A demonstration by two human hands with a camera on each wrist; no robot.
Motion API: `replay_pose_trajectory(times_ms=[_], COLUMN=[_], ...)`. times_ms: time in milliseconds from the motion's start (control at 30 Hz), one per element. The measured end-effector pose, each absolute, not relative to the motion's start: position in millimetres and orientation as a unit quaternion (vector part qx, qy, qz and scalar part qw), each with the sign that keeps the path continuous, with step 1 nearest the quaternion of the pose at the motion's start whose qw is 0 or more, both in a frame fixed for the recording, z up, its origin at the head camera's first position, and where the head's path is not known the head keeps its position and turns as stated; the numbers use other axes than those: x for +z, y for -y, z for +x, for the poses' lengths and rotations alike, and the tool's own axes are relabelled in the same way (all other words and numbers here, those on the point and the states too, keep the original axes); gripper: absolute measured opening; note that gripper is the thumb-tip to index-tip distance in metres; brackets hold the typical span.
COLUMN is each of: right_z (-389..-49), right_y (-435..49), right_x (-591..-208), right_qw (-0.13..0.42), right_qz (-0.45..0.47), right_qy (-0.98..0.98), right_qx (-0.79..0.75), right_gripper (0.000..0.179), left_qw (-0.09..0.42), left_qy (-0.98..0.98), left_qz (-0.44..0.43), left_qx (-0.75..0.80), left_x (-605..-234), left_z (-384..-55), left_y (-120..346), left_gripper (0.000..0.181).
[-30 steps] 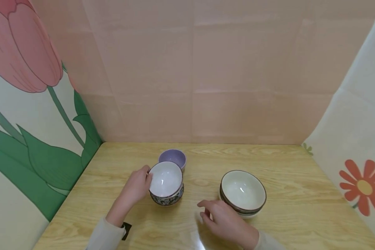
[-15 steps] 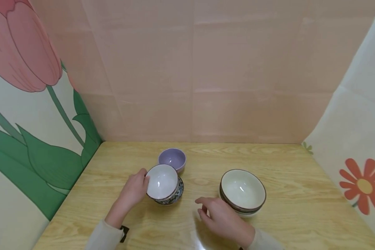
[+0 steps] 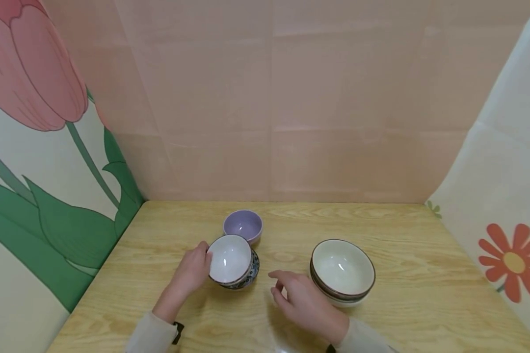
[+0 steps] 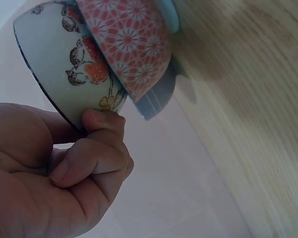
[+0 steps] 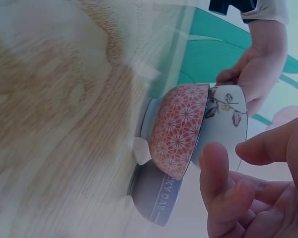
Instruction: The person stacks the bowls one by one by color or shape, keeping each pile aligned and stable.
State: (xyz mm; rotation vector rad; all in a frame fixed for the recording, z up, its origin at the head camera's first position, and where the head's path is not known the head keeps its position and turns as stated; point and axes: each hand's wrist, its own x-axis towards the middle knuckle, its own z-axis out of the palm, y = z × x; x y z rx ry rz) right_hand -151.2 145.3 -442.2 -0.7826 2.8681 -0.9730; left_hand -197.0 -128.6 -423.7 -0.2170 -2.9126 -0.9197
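Note:
My left hand (image 3: 189, 270) pinches the rim of a white bowl (image 3: 229, 260), thumb on one side and fingers on the other. Fruit and leaves decorate this bowl's outside in the left wrist view. It sits tilted in the mouth of a red bowl (image 5: 178, 134) with white flower shapes, whose patterned inner rim (image 3: 253, 274) shows in the head view. A purple bowl (image 3: 244, 225) stands right behind them. My right hand (image 3: 306, 305) hovers over the table between the two groups of bowls, fingers loosely bent and holding nothing.
To the right stands a stack of nested bowls (image 3: 343, 269), cream inside with a brown rim, close beside my right hand. The wood-grain table (image 3: 406, 235) ends at a pink backdrop (image 3: 335, 122). Flower-printed cloths hang on both sides.
My left hand has brought the white bowl a little left and nearer to me, lower over the red bowl. My right hand has drifted slightly left and away from me.

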Motion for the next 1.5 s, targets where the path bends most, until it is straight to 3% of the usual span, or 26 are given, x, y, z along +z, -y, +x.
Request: replay_pose_trajectory(times_ms=[267, 900, 1500], right_z=[-154, -160, -167], right_y=[-139, -128, -124], right_x=[-442, -449, -455], right_qw=[-0.010, -0.059, -0.064], right_qz=[-0.241, -0.219, -0.206], right_qy=[-0.919, -0.926, -0.926], right_qx=[-0.313, -0.301, -0.310], right_gripper=[0.031, 0.041, 0.045], left_qw=[0.018, 0.021, 0.000], left_qy=[0.949, 0.952, 0.956], left_qz=[-0.059, -0.058, -0.053], left_qx=[-0.308, -0.301, -0.288], left_x=[-428, -437, -443], left_z=[-201, -203, -209], left_y=[127, 126, 125], left_gripper=[0.013, 0.010, 0.013])
